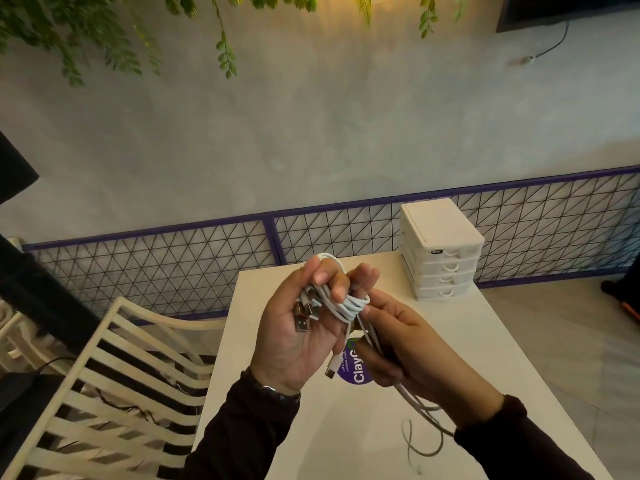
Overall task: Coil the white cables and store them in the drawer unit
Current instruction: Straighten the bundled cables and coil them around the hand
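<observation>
A bundle of white cables point(346, 303) is held above the white table point(485, 358). My left hand point(298, 327) grips the bundle, fingers curled over its loops, with several metal USB plugs sticking out against the palm. My right hand point(405, 351) pinches the loose strands just right of the wound part; they trail down past the wrist to the table. One white plug end point(331, 368) dangles between the hands. The white drawer unit point(441, 251) stands at the table's far right corner, all its drawers shut.
A cream slatted chair point(114, 386) stands left of the table. A purple-framed wire mesh fence point(173, 261) runs behind. A round purple sticker point(356, 368) lies on the table under the hands. Green leaves hang overhead.
</observation>
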